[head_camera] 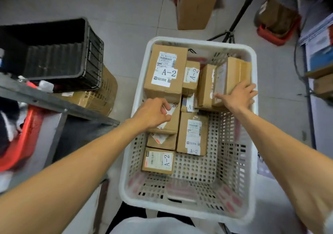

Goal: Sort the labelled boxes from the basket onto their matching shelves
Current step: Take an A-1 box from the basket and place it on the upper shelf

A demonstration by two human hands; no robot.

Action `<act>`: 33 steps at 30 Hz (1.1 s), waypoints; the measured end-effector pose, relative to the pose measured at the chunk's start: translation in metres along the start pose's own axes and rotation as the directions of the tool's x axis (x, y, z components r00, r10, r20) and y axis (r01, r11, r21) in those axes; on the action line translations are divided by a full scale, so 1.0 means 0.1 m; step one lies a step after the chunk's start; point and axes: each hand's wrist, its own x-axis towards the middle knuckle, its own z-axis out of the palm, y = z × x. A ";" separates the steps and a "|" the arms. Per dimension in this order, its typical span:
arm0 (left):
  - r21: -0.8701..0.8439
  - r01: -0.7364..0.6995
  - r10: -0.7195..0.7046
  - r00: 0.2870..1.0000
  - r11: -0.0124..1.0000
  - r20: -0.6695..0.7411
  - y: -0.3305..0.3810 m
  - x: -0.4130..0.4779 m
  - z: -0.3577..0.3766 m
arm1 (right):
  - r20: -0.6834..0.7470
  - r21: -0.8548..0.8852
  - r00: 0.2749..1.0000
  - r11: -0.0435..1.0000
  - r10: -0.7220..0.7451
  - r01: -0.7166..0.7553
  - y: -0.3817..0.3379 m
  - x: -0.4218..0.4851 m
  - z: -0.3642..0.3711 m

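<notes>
Several labelled boxes [165, 69] lie in the white basket [198, 41], with grey floor tiles [126, 8] around it and a black crate [54, 53] at the left. The left hand [153, 114] grips a middle box [173, 123]; the right hand [237, 95] grasps a tilted box [232, 71].

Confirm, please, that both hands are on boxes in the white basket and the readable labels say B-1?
Not quite. The head view shows the readable labels say A-2, not B-1, as on the large box. Otherwise yes: the left hand grips the middle box and the right hand the tilted box in the white basket.
</notes>
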 end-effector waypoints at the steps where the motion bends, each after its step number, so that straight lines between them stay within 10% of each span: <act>1: 0.024 -0.007 0.007 1.000 1.000 0.000 -0.01 0.01 0.00 | -0.043 0.019 0.998 0.999 0.052 -0.051 -0.04 0.02 0.00; 12: -0.090 -0.017 0.015 1.000 0.996 -0.019 0.01 -0.07 -0.21 | 0.158 0.227 0.968 0.947 0.195 -0.228 -0.08 -0.08 -0.14; 20: -0.405 0.035 0.000 0.996 0.914 0.087 0.31 -0.21 -0.51 | 0.491 0.754 0.857 0.569 -0.155 -0.328 0.07 -0.99 -0.59; 26: -0.481 -0.054 0.199 0.946 0.875 0.255 0.53 -0.65 -0.71 | 0.345 0.925 0.862 0.289 -0.371 -0.246 0.08 -1.70 -1.03; 33: -0.678 -0.156 0.391 0.897 0.718 0.208 0.62 -1.13 -0.74 | 0.202 0.952 0.948 0.277 -0.246 -0.131 0.15 -2.47 -1.35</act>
